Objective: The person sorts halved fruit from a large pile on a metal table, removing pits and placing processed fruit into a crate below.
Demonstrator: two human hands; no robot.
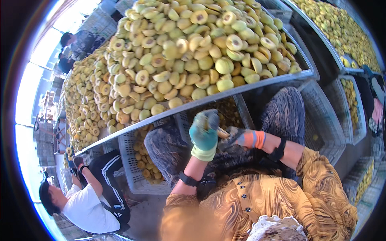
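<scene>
My left hand (204,132), in a teal and grey glove with a pale yellow cuff, is raised above my lap with its fingers curled. Blur hides whether anything is inside them. Close beside it is my right hand (236,139), in a dark grey glove with an orange cuff. Its fingers close around a small tan object (222,133) that points at the left glove; a tool handle or a fruit piece, I cannot tell. Beyond both hands, a metal-edged table (193,104) bears a large heap of halved yellow stone fruit (181,60), apparently peaches.
Under the table edge a crate (245,111) holds small brown pieces. Left of my knees, a plastic crate (128,162) contains fruit halves; another crate (324,114) stands right. A seated person in a white shirt (90,208) is at left. More fruit (340,27) lies on a second table.
</scene>
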